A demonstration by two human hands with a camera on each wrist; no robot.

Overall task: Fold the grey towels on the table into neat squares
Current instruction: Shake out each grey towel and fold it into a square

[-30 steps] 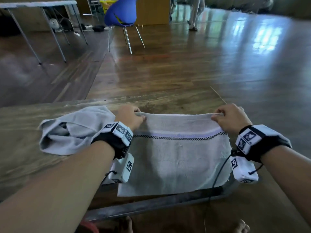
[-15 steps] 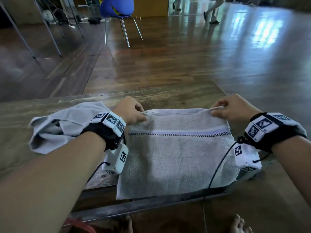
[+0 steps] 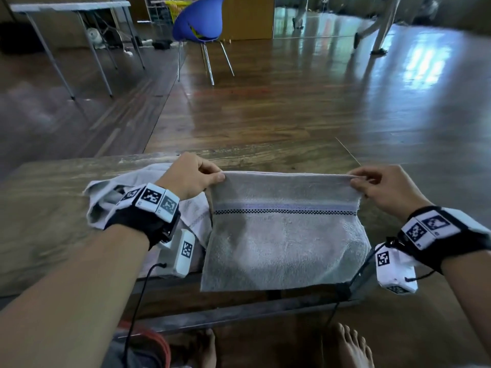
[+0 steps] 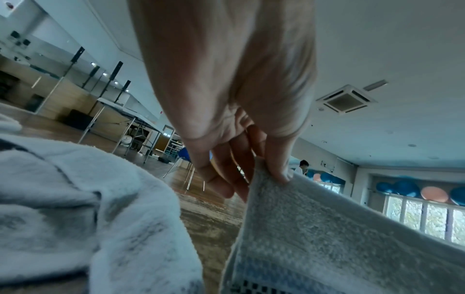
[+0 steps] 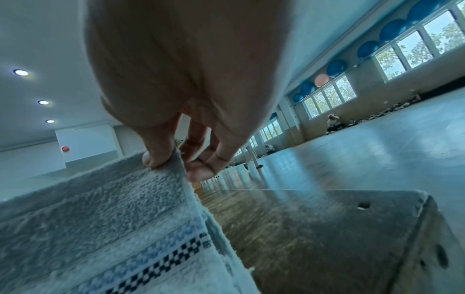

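A grey towel [image 3: 284, 243] with a blue stripe and a black checked line is held up by its top edge above the wooden table [image 3: 47, 216]. Its lower edge hangs past the table's near edge. My left hand [image 3: 195, 176] pinches the top left corner [image 4: 266, 179] between thumb and fingers. My right hand [image 3: 377, 185] pinches the top right corner [image 5: 171, 165] the same way. A second grey towel [image 3: 111, 197] lies crumpled on the table behind my left wrist, shown close up as pale folds [image 4: 75, 208] in the left wrist view.
The table's right corner [image 5: 425, 197] lies just right of the held towel. Beyond the table is a wooden floor with a blue chair [image 3: 202, 25], a folding table [image 3: 71, 11] at the far left and a person walking [image 3: 377, 25] at the far right.
Both hands have lifted the towel's top edge up off the table and pulled it taut; the towel now hangs from the pinched corners. The crumpled towel has stayed in place.
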